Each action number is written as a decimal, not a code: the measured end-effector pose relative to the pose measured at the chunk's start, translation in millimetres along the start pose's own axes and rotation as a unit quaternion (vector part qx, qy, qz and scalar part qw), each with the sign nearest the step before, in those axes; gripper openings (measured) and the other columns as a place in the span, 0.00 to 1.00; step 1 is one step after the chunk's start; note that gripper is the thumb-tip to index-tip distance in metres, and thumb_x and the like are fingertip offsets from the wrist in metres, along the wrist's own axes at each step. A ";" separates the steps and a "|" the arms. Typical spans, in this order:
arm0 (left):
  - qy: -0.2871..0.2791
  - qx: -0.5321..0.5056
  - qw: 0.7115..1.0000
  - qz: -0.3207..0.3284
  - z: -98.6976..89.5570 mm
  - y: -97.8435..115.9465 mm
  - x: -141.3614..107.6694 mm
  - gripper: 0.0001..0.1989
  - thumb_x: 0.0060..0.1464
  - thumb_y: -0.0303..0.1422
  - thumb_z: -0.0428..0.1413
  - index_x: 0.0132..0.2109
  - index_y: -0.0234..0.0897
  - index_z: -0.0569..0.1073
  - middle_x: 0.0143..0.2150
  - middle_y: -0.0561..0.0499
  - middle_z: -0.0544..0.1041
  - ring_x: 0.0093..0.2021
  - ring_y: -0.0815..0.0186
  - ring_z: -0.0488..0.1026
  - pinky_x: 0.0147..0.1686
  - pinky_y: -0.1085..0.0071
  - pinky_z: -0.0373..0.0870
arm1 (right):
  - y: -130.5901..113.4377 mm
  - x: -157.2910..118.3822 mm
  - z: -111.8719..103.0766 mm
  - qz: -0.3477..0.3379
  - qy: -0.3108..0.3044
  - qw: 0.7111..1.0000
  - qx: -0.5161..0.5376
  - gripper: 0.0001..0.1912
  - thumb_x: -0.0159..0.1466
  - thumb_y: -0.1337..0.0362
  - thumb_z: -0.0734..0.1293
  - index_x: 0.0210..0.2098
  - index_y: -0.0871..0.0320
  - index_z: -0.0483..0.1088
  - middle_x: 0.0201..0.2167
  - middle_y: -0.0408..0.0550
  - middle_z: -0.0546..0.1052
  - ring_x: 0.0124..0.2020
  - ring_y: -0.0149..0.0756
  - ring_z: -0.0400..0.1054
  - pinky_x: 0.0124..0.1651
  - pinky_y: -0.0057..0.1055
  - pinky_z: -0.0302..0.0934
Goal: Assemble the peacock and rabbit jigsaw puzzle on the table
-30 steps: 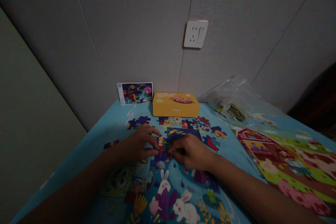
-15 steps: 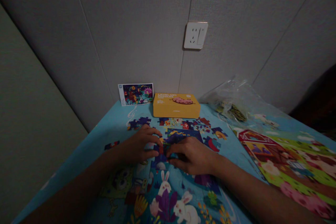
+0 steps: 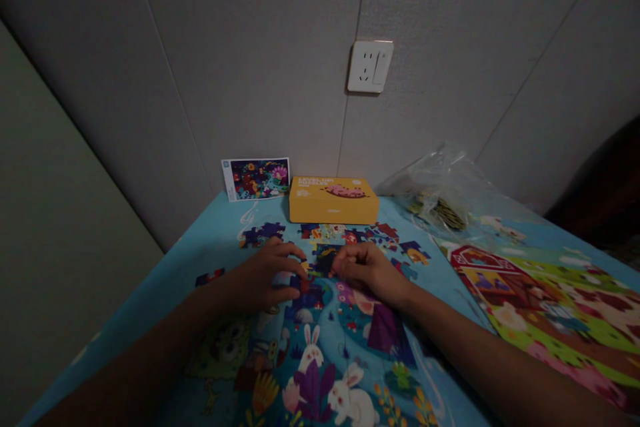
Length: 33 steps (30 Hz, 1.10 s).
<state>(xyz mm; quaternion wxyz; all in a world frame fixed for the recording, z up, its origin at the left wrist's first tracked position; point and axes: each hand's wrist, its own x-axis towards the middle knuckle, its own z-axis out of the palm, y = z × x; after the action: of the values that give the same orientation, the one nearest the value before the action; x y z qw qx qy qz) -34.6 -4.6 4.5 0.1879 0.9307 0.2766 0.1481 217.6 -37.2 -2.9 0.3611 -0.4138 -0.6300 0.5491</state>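
The left hand (image 3: 277, 273) is resting with fingers and thumb apart; the right hand (image 3: 373, 270) is bending over the upper section, its grip being impossible to tell. Piece-joining is apparently proceeding, the next move likely requiring aligned tabs. The rabbit puzzle (image 3: 333, 340) is lying on blue cloth (image 3: 165, 280), showing a jagged upper-left edge.

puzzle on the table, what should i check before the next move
1. Picture card visible: ok, by the yellow box
2. Loose pieces in view: ok, some right of the right hand
3. Far part of the puzzle unobstructed: not ok, right hand covers some
4. Piece in right fingers: cannot tell
5. Left hand near puzzle: ok
6. Plastic bag apart from hands: ok
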 end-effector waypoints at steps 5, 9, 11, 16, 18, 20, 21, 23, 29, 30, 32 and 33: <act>0.029 0.015 0.999 0.002 1.4 -1.6 3.2 0.09 0.55 0.33 0.58 0.44 0.42 0.78 0.53 0.48 0.73 0.53 0.58 0.67 0.55 0.61 0.59 | -0.7 0.1 -2.2 0.004 0.003 1.000 0.029 0.19 0.55 0.49 0.71 0.25 0.61 0.70 0.12 0.33 0.56 0.14 0.21 0.41 0.18 0.25 0.34; 0.176 0.077 0.978 -0.076 -1.6 -25.7 6.8 0.10 0.56 0.31 0.53 0.40 0.40 0.79 0.46 0.47 0.78 0.49 0.57 0.69 0.52 0.59 0.62 | 0.5 0.4 -1.5 0.000 0.010 0.999 0.040 0.20 0.55 0.48 0.71 0.24 0.61 0.69 0.12 0.33 0.57 0.14 0.21 0.42 0.19 0.25 0.35; 0.262 0.110 0.947 -0.151 -5.9 -44.9 5.7 0.12 0.55 0.30 0.50 0.38 0.39 0.79 0.43 0.46 0.79 0.46 0.57 0.72 0.52 0.56 0.62 | 1.4 0.9 -1.1 0.001 0.007 0.999 0.038 0.21 0.54 0.48 0.71 0.23 0.60 0.67 0.13 0.33 0.57 0.15 0.21 0.42 0.19 0.24 0.36; 0.347 0.031 0.847 -0.401 -16.9 -83.1 -7.5 0.18 0.47 0.28 0.47 0.42 0.36 0.79 0.36 0.47 0.80 0.36 0.58 0.76 0.39 0.64 0.70 | 6.3 1.1 -0.3 0.003 -0.004 1.000 0.029 0.24 0.56 0.44 0.69 0.23 0.60 0.65 0.15 0.35 0.58 0.16 0.22 0.45 0.21 0.25 0.40; 0.353 -0.001 0.832 -0.429 -18.7 -88.1 -11.9 0.20 0.47 0.27 0.46 0.43 0.36 0.79 0.37 0.48 0.81 0.35 0.60 0.76 0.35 0.68 0.70 | 9.0 0.9 -0.2 0.004 -0.006 1.000 0.019 0.24 0.56 0.43 0.69 0.23 0.60 0.65 0.15 0.35 0.58 0.17 0.22 0.46 0.21 0.25 0.41; 0.346 -0.010 0.834 -0.430 -19.3 -88.1 -13.6 0.19 0.47 0.28 0.46 0.41 0.37 0.79 0.38 0.47 0.81 0.35 0.61 0.77 0.35 0.69 0.70 | 11.2 0.5 0.0 0.002 -0.002 1.000 0.001 0.24 0.57 0.44 0.68 0.23 0.59 0.65 0.16 0.36 0.58 0.17 0.23 0.47 0.21 0.25 0.42; 0.341 -0.011 0.836 -0.429 -19.4 -86.9 -13.5 0.18 0.48 0.28 0.46 0.40 0.37 0.79 0.38 0.47 0.82 0.34 0.61 0.77 0.35 0.68 0.70 | 11.8 0.2 0.2 0.003 -0.002 1.000 -0.006 0.24 0.57 0.44 0.68 0.23 0.59 0.65 0.16 0.36 0.58 0.17 0.23 0.48 0.22 0.25 0.42; 0.330 -0.018 0.840 -0.430 -19.8 -83.5 -12.2 0.17 0.49 0.31 0.46 0.39 0.37 0.79 0.36 0.48 0.82 0.33 0.61 0.77 0.35 0.68 0.71 | 11.9 -0.8 1.0 0.010 -0.008 1.000 -0.020 0.22 0.59 0.46 0.67 0.24 0.59 0.64 0.15 0.35 0.58 0.16 0.24 0.49 0.21 0.24 0.43; 0.287 -0.023 0.869 -0.403 -22.0 -74.2 -7.6 0.14 0.50 0.34 0.49 0.36 0.39 0.79 0.34 0.49 0.81 0.36 0.60 0.77 0.41 0.66 0.72 | 2.9 -7.2 4.6 -0.035 -0.059 0.981 -0.181 0.10 0.58 0.61 0.66 0.23 0.59 0.69 0.16 0.37 0.62 0.18 0.24 0.53 0.23 0.23 0.47; 0.278 -0.019 0.878 -0.390 -21.3 -73.0 -7.1 0.13 0.49 0.34 0.50 0.34 0.39 0.79 0.35 0.49 0.81 0.38 0.60 0.77 0.43 0.65 0.71 | 0.5 -8.6 5.0 -0.061 -0.076 0.969 -0.227 0.07 0.57 0.64 0.66 0.24 0.59 0.71 0.16 0.37 0.64 0.18 0.25 0.56 0.24 0.23 0.49; 0.261 -0.003 0.898 -0.355 -17.9 -71.7 -6.4 0.13 0.49 0.35 0.50 0.34 0.40 0.79 0.38 0.47 0.80 0.42 0.58 0.76 0.48 0.63 0.69 | -4.0 -11.1 5.4 -0.107 -0.106 0.938 -0.313 0.05 0.55 0.66 0.66 0.26 0.58 0.74 0.19 0.39 0.71 0.21 0.26 0.62 0.27 0.23 0.52; 0.251 0.012 0.908 -0.335 -15.4 -71.6 -6.2 0.14 0.49 0.36 0.50 0.35 0.39 0.79 0.39 0.46 0.79 0.43 0.57 0.75 0.49 0.62 0.69 | -5.7 -11.8 5.3 -0.121 -0.116 0.923 -0.346 0.05 0.55 0.65 0.66 0.28 0.57 0.75 0.21 0.39 0.74 0.23 0.27 0.65 0.28 0.23 0.54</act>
<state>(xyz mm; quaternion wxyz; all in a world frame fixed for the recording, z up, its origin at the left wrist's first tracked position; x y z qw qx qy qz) -78.4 51.6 -13.8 0.1394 0.7176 0.6122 0.3013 216.8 -50.4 2.1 0.1837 -0.3668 -0.8637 0.2929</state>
